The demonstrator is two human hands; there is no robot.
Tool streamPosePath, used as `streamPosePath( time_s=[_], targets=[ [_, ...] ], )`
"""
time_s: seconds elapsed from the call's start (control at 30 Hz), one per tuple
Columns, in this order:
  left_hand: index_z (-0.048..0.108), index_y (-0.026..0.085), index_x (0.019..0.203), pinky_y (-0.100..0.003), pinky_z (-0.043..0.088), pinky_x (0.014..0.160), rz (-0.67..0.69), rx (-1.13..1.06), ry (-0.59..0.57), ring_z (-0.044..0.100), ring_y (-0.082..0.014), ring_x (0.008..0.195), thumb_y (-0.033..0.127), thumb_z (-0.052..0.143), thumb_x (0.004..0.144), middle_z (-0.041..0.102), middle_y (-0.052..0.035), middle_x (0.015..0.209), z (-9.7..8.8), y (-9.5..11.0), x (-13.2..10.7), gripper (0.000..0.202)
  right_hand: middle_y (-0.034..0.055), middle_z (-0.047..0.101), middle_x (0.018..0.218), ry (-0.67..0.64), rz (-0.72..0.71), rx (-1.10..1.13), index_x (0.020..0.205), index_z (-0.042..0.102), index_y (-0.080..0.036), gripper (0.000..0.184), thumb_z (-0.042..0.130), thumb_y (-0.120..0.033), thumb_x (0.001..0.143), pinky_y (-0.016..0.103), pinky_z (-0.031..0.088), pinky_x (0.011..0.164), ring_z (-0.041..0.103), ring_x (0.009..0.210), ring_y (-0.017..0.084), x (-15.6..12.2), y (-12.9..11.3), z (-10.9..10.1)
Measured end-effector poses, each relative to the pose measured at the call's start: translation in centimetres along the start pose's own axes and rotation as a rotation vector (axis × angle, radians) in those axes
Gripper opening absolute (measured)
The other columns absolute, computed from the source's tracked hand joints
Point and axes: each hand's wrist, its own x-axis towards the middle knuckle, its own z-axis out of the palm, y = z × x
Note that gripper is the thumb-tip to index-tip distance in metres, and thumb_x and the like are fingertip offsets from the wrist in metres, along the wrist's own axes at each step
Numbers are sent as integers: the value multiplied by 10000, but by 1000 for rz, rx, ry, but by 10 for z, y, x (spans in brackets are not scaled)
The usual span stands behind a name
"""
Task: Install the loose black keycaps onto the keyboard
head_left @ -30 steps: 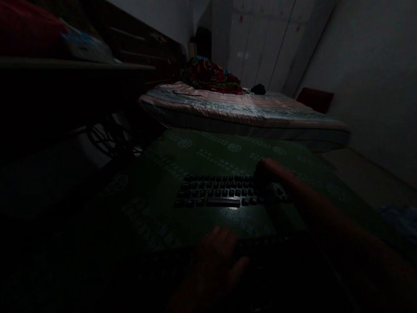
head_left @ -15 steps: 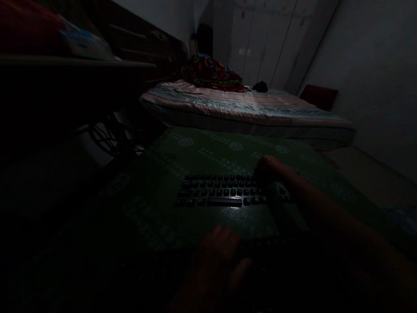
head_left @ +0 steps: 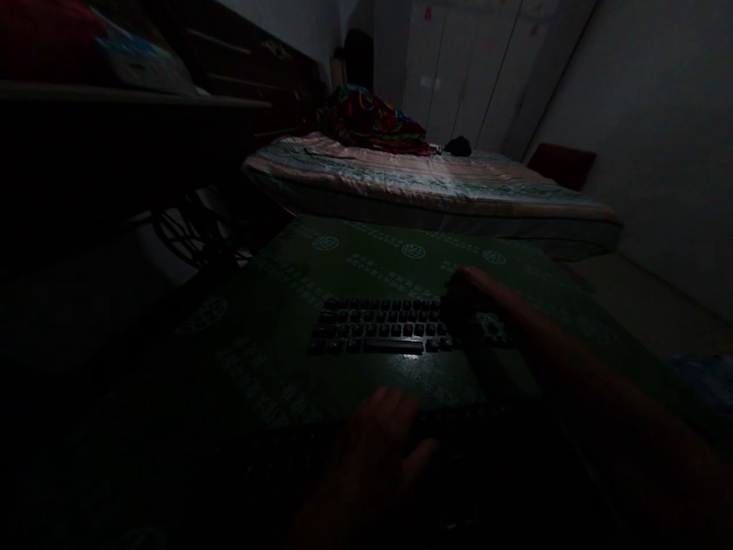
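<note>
Black keycaps (head_left: 381, 315) lie in rows on a green printed board (head_left: 366, 267), with a long space bar keycap (head_left: 392, 346) in the nearest row. My right hand (head_left: 473, 294) is low over the right end of the rows, its fingers curled down. Shadow hides the fingertips and whatever they hold. Nearer to me, my left hand (head_left: 382, 431) rests on a dark keyboard (head_left: 463, 412), fingers stretched forward and thumb apart. Most of the keyboard is lost in darkness.
Beyond the board stands a bed (head_left: 435, 183) with a striped sheet and a bundled dark red patterned blanket (head_left: 375, 122). A shelf edge (head_left: 137, 95) juts in at the left, above a spoked wheel (head_left: 180, 233). The room is very dim.
The view has tipped slightly down. My right hand has shifted a little left over the keycaps; my left hand keeps its place on the keyboard.
</note>
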Motion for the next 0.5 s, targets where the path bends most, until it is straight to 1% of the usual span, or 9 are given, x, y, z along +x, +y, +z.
streamPosePath(
  time_s=[0.07, 0.13, 0.2, 0.27, 0.37, 0.43, 0.5],
  targets=[
    [544, 188, 913, -383, 434, 746, 12, 7, 3, 521, -234, 876, 321, 551, 822, 593, -53, 928, -1, 0, 2, 161, 70, 707, 988, -2, -70, 18, 938, 728, -180, 213, 554, -197, 817, 198, 436, 733, 640, 900, 189, -15, -5, -7],
    [544, 184, 906, -375, 430, 740, 32, 24, 9, 516, -234, 877, 334, 546, 827, 592, -54, 922, -1, 0, 3, 169, 57, 685, 1051, 8, -151, 47, 985, 714, -190, 239, 525, -193, 839, 198, 431, 775, 624, 945, 181, -39, -12, -11],
    [546, 182, 894, -367, 428, 734, 45, 47, 13, 515, -233, 874, 356, 543, 829, 591, -57, 912, -1, -1, 4, 185, 65, 679, 1020, 41, -270, 91, 954, 716, -180, 230, 519, -174, 835, 219, 442, 772, 626, 910, 181, -70, -18, -12],
    [551, 182, 891, -360, 427, 736, 53, 66, 12, 517, -231, 873, 376, 538, 833, 592, -58, 911, -1, -1, 6, 203, 73, 674, 938, 115, -379, 167, 918, 709, -175, 213, 514, -164, 833, 241, 461, 729, 628, 832, 171, -106, -23, -8],
    [559, 180, 913, -348, 428, 735, 59, 88, 14, 521, -231, 886, 393, 534, 837, 594, -59, 917, -2, -1, 7, 227, 83, 661, 888, 209, -478, 262, 911, 689, -172, 189, 511, -188, 849, 245, 487, 673, 625, 787, 162, -158, -29, 4],
    [562, 178, 917, -342, 427, 730, 59, 102, 18, 523, -229, 887, 397, 535, 836, 594, -58, 914, -2, -1, 9, 235, 89, 660, 882, 253, -528, 266, 914, 678, -170, 183, 506, -206, 864, 243, 497, 660, 626, 783, 161, -185, -33, 13],
    [569, 181, 917, -338, 428, 732, 61, 104, 25, 526, -228, 891, 401, 535, 834, 596, -57, 915, -3, -1, 9, 237, 103, 658, 916, 268, -544, 236, 946, 667, -158, 195, 491, -197, 873, 255, 506, 681, 626, 815, 171, -203, -37, 21]
  ],
)
